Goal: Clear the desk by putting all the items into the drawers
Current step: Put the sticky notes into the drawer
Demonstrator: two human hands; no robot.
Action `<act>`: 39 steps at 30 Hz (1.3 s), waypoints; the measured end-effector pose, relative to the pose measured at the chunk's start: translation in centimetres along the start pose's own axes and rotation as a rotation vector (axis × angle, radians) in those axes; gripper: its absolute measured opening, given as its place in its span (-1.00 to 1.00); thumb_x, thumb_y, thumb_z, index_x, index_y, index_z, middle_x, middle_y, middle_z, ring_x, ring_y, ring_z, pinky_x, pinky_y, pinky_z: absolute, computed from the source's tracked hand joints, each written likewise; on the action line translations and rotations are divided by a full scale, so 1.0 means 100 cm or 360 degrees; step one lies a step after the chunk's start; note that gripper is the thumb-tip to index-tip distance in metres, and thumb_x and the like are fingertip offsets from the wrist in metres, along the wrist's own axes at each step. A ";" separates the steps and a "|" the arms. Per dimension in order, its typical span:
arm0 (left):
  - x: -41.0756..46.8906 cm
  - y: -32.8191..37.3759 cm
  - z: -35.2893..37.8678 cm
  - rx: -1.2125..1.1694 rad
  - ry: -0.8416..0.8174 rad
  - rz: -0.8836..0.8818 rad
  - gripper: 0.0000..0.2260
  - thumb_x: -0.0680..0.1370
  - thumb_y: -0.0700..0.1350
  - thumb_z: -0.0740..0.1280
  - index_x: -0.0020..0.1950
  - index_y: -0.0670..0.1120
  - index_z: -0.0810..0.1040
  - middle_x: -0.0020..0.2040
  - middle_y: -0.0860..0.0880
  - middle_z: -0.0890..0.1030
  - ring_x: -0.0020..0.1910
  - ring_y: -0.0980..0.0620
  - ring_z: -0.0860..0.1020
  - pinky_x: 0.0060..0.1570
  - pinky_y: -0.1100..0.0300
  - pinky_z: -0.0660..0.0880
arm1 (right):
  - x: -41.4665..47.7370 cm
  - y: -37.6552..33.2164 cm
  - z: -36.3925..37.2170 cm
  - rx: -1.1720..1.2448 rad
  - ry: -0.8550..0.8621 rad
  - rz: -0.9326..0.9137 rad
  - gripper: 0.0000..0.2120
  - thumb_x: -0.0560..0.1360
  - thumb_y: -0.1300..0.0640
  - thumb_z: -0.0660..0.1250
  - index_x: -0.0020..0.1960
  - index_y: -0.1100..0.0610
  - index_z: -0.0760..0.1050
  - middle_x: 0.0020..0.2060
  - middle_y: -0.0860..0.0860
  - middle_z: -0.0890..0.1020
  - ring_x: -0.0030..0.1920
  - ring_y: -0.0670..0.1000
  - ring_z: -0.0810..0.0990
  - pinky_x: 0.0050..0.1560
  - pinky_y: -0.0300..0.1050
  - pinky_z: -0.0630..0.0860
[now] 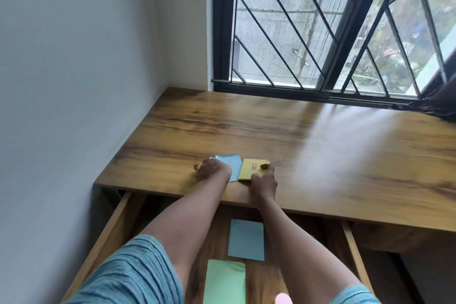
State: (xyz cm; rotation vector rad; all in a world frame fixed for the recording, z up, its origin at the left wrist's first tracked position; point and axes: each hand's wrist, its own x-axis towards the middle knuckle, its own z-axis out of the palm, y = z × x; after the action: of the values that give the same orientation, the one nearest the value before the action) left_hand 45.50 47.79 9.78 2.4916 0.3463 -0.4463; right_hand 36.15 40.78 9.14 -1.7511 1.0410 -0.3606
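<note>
1. Now my left hand (213, 170) lies on the blue paper (233, 164) near the front edge of the bench (320, 150), with its fingers curled over the paper's left side.
2. My right hand (264, 181) grips the yellow envelope (250, 168) just beside the blue paper, thumb on top and fingertips at its right edge.
3. Below, the open drawer (111, 229) holds 1 blue sheet (246, 239) and 1 green sheet (225, 281), both lying flat.

- A plain white wall (74, 69) is filling the left of the frame.
- A dark-framed, grilled window (283, 32) is letting daylight in at upper right.
- A wooden desk (246, 126) is spanning the middle, glare washing over its right.
</note>
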 end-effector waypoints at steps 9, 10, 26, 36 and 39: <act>0.007 0.004 -0.008 -0.0688 -0.0051 -0.0087 -0.63 0.58 -0.37 0.10 0.40 -0.23 0.25 0.32 -0.20 0.46 0.22 -0.19 0.53 0.11 0.03 0.51 | 0.008 0.001 -0.003 0.0248 -0.0040 0.0114 -0.53 0.49 0.36 0.16 0.39 0.16 0.30 0.17 0.22 0.54 0.10 0.16 0.50 0.02 -0.16 0.37; 0.006 -0.001 -0.010 -0.0715 -0.0066 -0.0078 -0.65 0.58 -0.35 0.12 0.37 -0.25 0.31 0.31 -0.20 0.47 0.22 -0.19 0.53 0.12 0.03 0.51 | 0.006 0.001 -0.003 0.0291 -0.0025 0.0129 -0.55 0.49 0.35 0.17 0.36 0.16 0.33 0.16 0.20 0.55 0.11 0.15 0.51 0.05 -0.15 0.38; -0.026 -0.200 -0.084 -0.0498 -0.0155 0.0101 -0.71 0.51 -0.29 0.32 0.23 -0.17 0.52 0.16 -0.17 0.59 0.10 -0.15 0.59 0.08 0.01 0.58 | -0.130 0.058 0.050 0.0482 -0.0256 0.0133 -0.80 0.47 0.40 0.29 -0.10 0.14 0.38 -0.15 0.09 0.53 -0.10 0.07 0.52 -0.15 -0.11 0.46; -0.015 -0.272 -0.055 -0.0380 -0.0305 -0.0066 -0.66 0.53 -0.37 0.23 0.31 -0.24 0.47 0.18 -0.22 0.58 0.01 -0.14 0.58 -0.13 0.12 0.50 | -0.126 0.094 0.089 0.0106 -0.0366 0.0390 -0.63 0.53 0.27 0.27 0.33 0.20 0.35 0.17 0.17 0.57 0.15 0.14 0.57 0.16 0.11 0.54; -0.014 -0.273 -0.045 -0.0324 -0.0266 -0.0127 -0.67 0.61 -0.28 0.14 0.38 -0.20 0.37 0.25 -0.20 0.53 -0.04 -0.07 0.54 -0.30 0.26 0.45 | -0.113 0.092 0.097 -0.0026 -0.0349 0.0425 -0.60 0.54 0.28 0.26 0.37 0.21 0.35 0.24 0.18 0.54 0.19 0.16 0.55 0.14 0.06 0.57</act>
State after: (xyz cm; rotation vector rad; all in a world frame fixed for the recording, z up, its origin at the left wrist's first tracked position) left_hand 36.06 72.05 0.29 2.2323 0.4038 -0.6158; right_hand 31.62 54.63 -0.53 -1.5992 1.1015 0.0075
